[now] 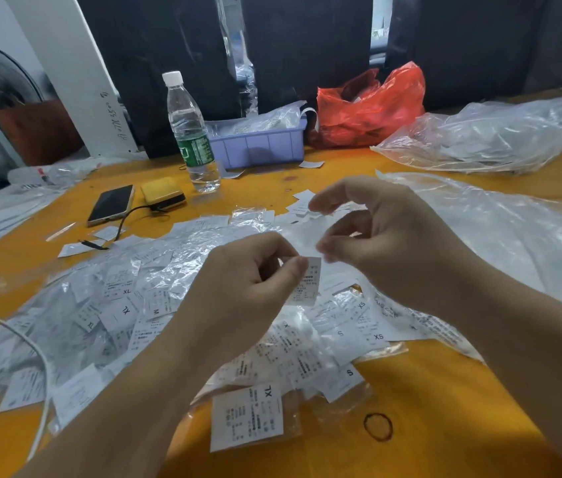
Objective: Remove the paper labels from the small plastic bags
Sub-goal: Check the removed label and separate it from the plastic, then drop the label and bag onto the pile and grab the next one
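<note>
At the far left of the frame, a white cable [36, 353] is seen curving across the orange desk [445, 408]. In the upper left, a phone [110, 204] and a yellow case [163, 194] are laid side by side, with a water bottle [191, 132] standing upright just to their right. A heap of small plastic bags with paper labels [127, 305] is spread across the centre. Above it, a paper label [309, 281] is pinched between thumb and curled fingers of the left hand [248, 277]. Just to the right, the right hand [386, 236] is held with fingers loosely curled; whether clear film is gripped cannot be told. A purple tray [259, 146] and a red bag [369, 108] are located at upper centre.
</note>
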`<move>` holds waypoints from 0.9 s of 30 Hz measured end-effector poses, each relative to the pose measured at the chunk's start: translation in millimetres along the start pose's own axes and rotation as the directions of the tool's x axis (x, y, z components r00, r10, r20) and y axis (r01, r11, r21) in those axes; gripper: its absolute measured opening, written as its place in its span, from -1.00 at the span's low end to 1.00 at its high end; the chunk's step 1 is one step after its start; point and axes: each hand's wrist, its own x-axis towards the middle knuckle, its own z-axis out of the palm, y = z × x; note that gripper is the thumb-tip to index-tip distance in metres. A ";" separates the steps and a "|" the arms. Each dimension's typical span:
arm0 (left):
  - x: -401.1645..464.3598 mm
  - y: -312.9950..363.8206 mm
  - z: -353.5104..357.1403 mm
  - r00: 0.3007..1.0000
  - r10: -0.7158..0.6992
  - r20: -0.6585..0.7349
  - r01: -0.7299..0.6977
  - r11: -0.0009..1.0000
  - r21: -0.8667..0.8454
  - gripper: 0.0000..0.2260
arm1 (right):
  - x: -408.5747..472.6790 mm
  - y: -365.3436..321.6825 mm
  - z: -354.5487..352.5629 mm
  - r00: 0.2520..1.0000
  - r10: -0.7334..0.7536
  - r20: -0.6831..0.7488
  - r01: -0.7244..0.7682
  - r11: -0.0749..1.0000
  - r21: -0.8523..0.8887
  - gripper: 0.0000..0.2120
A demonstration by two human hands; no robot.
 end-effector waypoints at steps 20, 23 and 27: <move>2.7 5.4 -7.7 0.984 -0.172 -0.043 0.147 0.929 -0.339 -0.90 | 5.8 -1.5 7.3 0.907 0.325 0.269 -0.387 0.387 0.837 -0.54; 1.9 6.5 -6.7 0.992 -0.125 -0.034 0.106 0.934 -0.340 -0.88 | 5.7 -0.8 9.0 0.914 0.320 0.250 -0.373 0.419 0.828 -0.48; 2.4 10.0 -2.6 0.996 -0.068 -0.060 0.046 0.949 -0.311 -0.80 | 1.9 2.1 20.3 0.903 0.339 0.262 -0.410 0.506 0.759 -0.48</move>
